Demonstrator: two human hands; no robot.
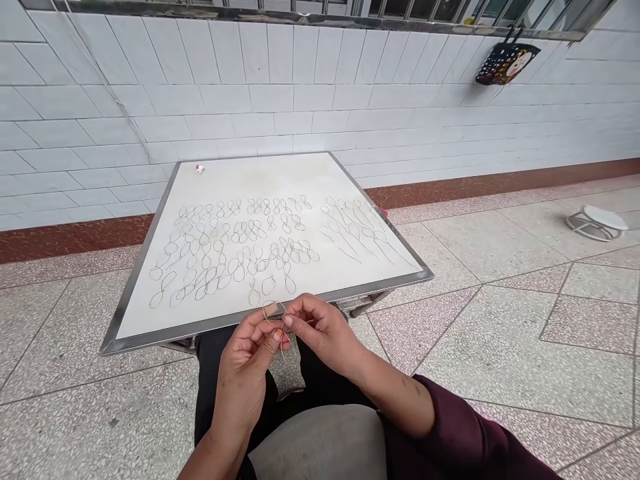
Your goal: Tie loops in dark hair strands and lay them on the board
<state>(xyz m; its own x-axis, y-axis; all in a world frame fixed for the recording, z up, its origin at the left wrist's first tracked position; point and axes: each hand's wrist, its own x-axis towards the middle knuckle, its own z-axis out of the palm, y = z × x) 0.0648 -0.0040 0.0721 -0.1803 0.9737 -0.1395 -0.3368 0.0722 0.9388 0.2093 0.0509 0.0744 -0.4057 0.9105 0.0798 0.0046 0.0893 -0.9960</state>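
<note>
Your two hands meet over your lap, just short of the near edge of the white surface [280, 175]. Your left hand [246, 351] is curled, thumb and fingers pinched on a thin looped strand [287, 339]; a tan strip [271, 309] wraps one of its fingers. Your right hand [324, 332] pinches the same strand at its crossing, thumb against forefinger, the other fingers folded. The fingertips hide this crossing, and whether the strand is wire or cord cannot be told.

Beyond your left hand lie rows of twisted loops [240, 269], many like a figure eight; they overlap too closely to be counted. Beyond and to the right of your right hand, long-tailed loops [357, 223] fade against the pale top. At the surface's far left corner from your hands sits a small white-and-red object [200, 169], too small to identify.

Far to the upper right of your right hand, a dark printed bag [507, 63] hangs from window bars [425, 9], which the upper border cuts off; any lettering on its pale round motif is illegible. Your left forearm leaves the lower border.
</note>
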